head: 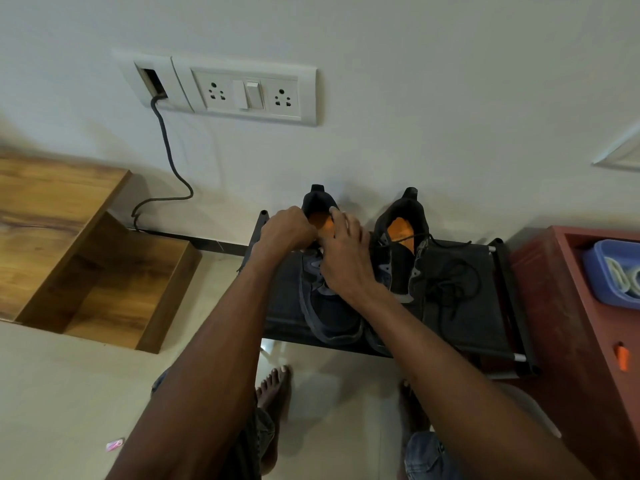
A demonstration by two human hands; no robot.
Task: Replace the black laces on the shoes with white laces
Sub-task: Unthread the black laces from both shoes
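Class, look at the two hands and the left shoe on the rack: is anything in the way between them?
Nothing visible. Both the left hand and right hand are already on the left shoe, at its collar and tongue. The right shoe sits beside it, apart from the hands' work.

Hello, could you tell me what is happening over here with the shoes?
A person is standing over a low black rack that holds two dark shoes. Both hands work at the collar of the left shoe: the left hand is curled at its opening and the right hand lies across the tongue. The right shoe stands untouched, its black lace loose on the rack.
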